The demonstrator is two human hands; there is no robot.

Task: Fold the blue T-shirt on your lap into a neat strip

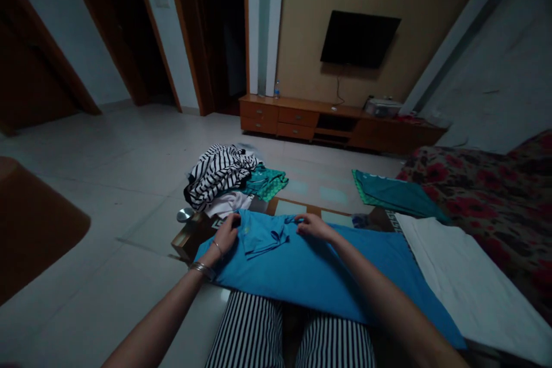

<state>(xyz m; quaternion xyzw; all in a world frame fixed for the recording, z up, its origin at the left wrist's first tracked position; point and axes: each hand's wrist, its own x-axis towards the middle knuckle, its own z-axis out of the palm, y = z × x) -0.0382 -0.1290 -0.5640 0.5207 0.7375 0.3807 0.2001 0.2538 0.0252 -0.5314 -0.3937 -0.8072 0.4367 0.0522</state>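
A blue T-shirt (328,276) lies spread lengthwise across a low coffee table (183,246), its near edge hanging over my striped knees. One sleeve is folded inward on top of it. At the far left corner of the shirt, my left hand (226,233) has its fingers closed on the fabric. My right hand (315,226) pinches the far edge, a little to the right of the folded sleeve. The fingertips of both hands are partly hidden in the cloth.
A heap of clothes with a black-and-white striped garment (219,169) sits beyond the table's left end. White cloth (470,276) and a folded green garment (388,190) lie at the right, near a floral sofa (487,190). A wooden stool-like piece (38,224) stands left.
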